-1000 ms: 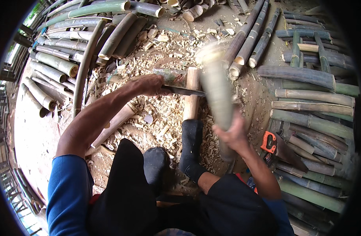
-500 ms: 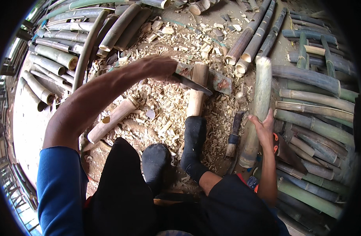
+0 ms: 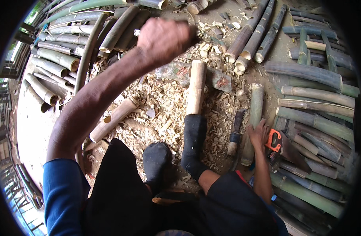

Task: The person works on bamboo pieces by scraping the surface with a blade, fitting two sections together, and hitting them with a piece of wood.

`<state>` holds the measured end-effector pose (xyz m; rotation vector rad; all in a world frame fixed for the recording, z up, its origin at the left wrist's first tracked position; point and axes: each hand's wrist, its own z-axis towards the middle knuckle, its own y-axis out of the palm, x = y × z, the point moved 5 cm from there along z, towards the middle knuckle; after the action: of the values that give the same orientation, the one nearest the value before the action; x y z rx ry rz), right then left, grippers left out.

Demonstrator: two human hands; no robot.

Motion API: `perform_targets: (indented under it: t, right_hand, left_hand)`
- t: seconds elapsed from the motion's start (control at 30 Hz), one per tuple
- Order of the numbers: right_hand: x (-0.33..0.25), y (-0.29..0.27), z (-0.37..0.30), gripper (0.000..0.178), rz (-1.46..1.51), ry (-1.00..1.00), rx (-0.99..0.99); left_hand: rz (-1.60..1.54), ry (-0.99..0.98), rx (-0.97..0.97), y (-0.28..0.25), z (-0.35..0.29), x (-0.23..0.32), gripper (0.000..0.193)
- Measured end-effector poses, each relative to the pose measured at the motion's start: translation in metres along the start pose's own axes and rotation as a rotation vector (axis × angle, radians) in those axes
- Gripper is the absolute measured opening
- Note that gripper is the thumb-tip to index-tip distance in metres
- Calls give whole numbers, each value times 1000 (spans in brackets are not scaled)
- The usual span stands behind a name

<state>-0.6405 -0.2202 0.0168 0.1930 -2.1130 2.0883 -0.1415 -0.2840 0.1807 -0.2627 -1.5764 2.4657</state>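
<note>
My left hand (image 3: 164,39) is raised over the far part of the work area, its fingers closed in a blurred fist round a knife; most of the blade is hidden or smeared. Below it a peeled bamboo piece (image 3: 196,88) rests across a short log (image 3: 220,80), its near end against my right sock-covered foot (image 3: 194,135). At the right, my right hand (image 3: 259,133) is closed on a green bamboo piece (image 3: 256,104) lying along the ground; some fingers are hidden. A handsaw with an orange handle (image 3: 274,140) lies just right of that hand.
Wood chips (image 3: 164,98) cover the ground between the piles. A brush-like tool (image 3: 234,137) lies left of the green piece, and a pale notched bamboo piece (image 3: 115,120) lies at left. Bamboo is stacked at far left (image 3: 56,57) and along the right (image 3: 314,122).
My left hand has swung up and away from the peeled bamboo with the knife. The green bamboo piece in my right hand has come down toward the ground, and its far end sits lower.
</note>
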Motion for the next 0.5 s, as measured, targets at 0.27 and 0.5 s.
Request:
perform_targets:
  t: [0.27,0.5]
  right_hand:
    - [-199,-88,13,62,770,-109,-393]
    - [-295,-59,22,67,720,-213,-422]
  left_hand:
    - [-768,-875,40,50,-73,-62,28]
    - [-1214,-1354,58,146,-186,-37,27]
